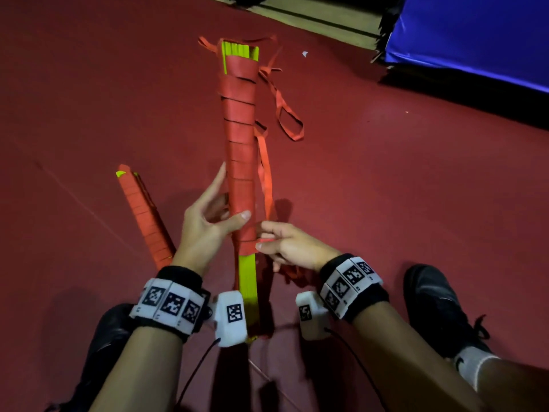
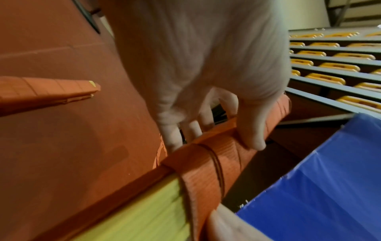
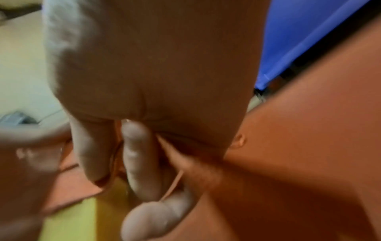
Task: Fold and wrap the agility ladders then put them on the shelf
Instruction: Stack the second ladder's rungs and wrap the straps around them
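**Wrap nearly closed, strap end at risk of slipping**

The agility ladder bundle [image 1: 240, 162], a stack of yellow-green rungs bound in turns of red webbing, is held off the red floor [image 1: 89, 99] between both hands and points away from the person. The left hand [image 1: 205, 221] curls around its lower part, thumb across the front of the wrap. Just beside it, the right hand [image 1: 288, 248] pinches the strap [image 1: 264, 240] at the last turn, right where bare rungs begin.

The likely trouble: if that pinch loosens, the lowest turns may slacken and the rungs fan out. The loose strap loops [image 1: 289, 120] hanging beyond the right hand could also snag or pull the wrap crooked as it is tightened.

A second wrapped ladder [image 1: 145, 215] lies on the floor to the outside of the left hand. A blue mat [image 1: 475, 40] sits far beyond the right hand. No container shows, and the shelf cannot be made out.
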Action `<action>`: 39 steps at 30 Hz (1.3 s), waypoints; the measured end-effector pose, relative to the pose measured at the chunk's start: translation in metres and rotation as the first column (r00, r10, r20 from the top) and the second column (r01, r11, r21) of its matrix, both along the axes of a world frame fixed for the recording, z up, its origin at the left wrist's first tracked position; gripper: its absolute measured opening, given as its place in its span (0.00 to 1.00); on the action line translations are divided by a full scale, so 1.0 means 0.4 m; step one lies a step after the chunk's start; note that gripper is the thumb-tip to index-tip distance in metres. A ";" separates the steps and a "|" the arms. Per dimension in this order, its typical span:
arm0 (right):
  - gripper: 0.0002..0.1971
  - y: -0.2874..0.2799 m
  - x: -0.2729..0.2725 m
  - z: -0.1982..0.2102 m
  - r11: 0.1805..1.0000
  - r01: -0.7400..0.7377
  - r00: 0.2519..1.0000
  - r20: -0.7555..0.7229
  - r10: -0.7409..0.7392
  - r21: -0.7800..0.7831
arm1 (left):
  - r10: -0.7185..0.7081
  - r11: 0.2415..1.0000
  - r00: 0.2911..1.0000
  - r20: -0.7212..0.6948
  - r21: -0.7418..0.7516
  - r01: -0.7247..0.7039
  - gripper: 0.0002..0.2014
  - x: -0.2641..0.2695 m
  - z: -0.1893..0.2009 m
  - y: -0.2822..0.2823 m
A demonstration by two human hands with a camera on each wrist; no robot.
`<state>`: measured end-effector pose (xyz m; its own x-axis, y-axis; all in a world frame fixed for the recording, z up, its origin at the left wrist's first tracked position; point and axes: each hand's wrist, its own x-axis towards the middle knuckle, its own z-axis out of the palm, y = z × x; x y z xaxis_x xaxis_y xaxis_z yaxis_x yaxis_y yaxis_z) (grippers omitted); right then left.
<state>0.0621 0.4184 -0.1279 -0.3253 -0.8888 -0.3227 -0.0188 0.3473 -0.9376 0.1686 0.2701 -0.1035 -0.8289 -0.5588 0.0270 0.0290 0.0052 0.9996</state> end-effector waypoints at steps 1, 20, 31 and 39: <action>0.10 -0.004 0.006 0.001 1.000 0.015 1.000 -0.011 -0.016 -0.010 | -0.010 0.999 1.000 0.002 0.052 0.009 0.46 0.003 -0.001 -0.012; 0.07 0.015 -0.048 -0.015 0.998 0.007 0.940 -0.341 0.013 0.057 | 0.076 0.991 0.994 0.073 -0.114 -0.067 0.44 0.011 -0.026 -0.003; 0.08 -0.031 0.005 -0.036 1.000 -0.002 0.952 -0.307 0.007 0.019 | 0.068 0.984 0.987 0.145 -0.171 -0.043 0.45 0.017 -0.020 -0.005; 0.17 -0.001 -0.029 -0.031 0.997 0.037 0.985 -0.172 -0.026 0.063 | 0.211 0.977 0.968 0.133 -0.041 -0.207 0.39 0.012 -0.059 0.005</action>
<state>0.0506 0.4180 -0.1403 -0.4084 -0.8561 -0.3168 -0.1651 0.4106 -0.8967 0.1736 0.2720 -0.1272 -0.6905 -0.7208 -0.0604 -0.1112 0.0233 0.9935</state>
